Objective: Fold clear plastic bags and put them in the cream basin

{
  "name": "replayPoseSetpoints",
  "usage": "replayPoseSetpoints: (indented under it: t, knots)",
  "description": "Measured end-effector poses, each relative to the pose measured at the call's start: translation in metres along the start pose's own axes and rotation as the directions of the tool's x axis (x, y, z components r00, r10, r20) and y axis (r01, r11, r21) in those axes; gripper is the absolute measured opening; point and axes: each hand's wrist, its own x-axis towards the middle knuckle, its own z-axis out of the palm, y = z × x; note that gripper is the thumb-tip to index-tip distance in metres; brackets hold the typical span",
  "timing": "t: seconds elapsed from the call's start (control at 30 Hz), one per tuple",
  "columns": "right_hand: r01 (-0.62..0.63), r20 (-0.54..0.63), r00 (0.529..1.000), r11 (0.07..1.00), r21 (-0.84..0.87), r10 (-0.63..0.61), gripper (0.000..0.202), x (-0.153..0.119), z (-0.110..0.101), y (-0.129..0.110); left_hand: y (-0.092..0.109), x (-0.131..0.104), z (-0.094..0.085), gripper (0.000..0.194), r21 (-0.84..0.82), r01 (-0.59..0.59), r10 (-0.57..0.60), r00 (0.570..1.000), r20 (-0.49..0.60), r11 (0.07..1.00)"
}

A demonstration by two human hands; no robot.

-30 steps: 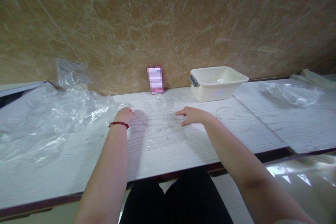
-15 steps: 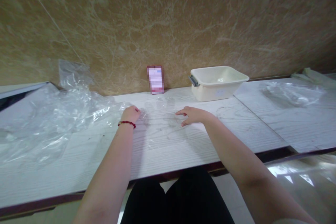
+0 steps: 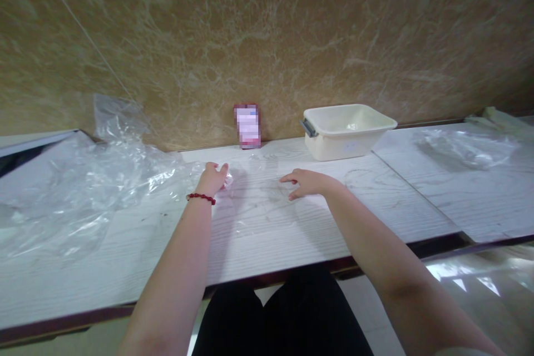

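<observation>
My left hand (image 3: 212,179) is at the end of the clear plastic (image 3: 146,169) spread across the white table (image 3: 258,258) — whether its fingers clamp it, I cannot tell — while my right hand's (image 3: 307,182) thumb and forefinger stand apart, near the cream tub (image 3: 337,146).

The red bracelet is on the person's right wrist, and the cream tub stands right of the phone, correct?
Not quite: the head view shows the red bracelet on the wrist of the left hand; the cream tub does stand right of the phone.
</observation>
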Motion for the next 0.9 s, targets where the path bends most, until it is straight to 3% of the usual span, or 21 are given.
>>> replayPoseSetpoints:
  t: [0.1,0.27,0.43,0.57,0.7,0.77,0.9]
  knots:
    - [0.011,0.004,1.0,1.0,-0.008,-0.011,0.065,0.001,0.001,0.001,-0.002,-0.002,0.0,0.063,-0.036,0.025,-0.023,0.999,0.048,0.999]
    - [0.013,-0.005,1.0,1.0,-0.001,-0.013,0.067,0.0,0.001,0.003,0.0,-0.013,-0.007,0.073,0.023,-0.096,0.093,0.987,0.128,0.995]
    - [-0.008,-0.136,0.991,1.0,0.011,0.01,0.056,0.003,-0.001,0.003,0.001,-0.015,-0.009,0.05,-0.011,-0.169,0.169,0.977,0.127,0.986]
    - [-0.005,-0.334,0.942,0.999,0.051,0.022,0.037,0.009,0.003,-0.003,0.002,-0.012,-0.006,0.021,0.151,-0.261,0.25,0.964,0.09,0.953]
    - [0.009,-0.447,0.891,0.982,0.187,0.077,0.027,0.02,0.01,-0.016,0.004,-0.013,-0.002,0.018,0.175,-0.301,0.29,0.953,0.087,0.938]
    - [-0.002,-0.436,0.887,0.943,0.333,0.155,0.024,0.03,0.012,-0.028,0.006,-0.015,-0.001,0.018,0.162,-0.302,0.293,0.953,0.08,0.939]
    - [-0.051,-0.245,0.938,0.795,0.604,0.246,0.027,0.056,0.013,-0.055,0.009,-0.018,0.0,0.017,0.154,-0.311,0.305,0.95,0.062,0.938]
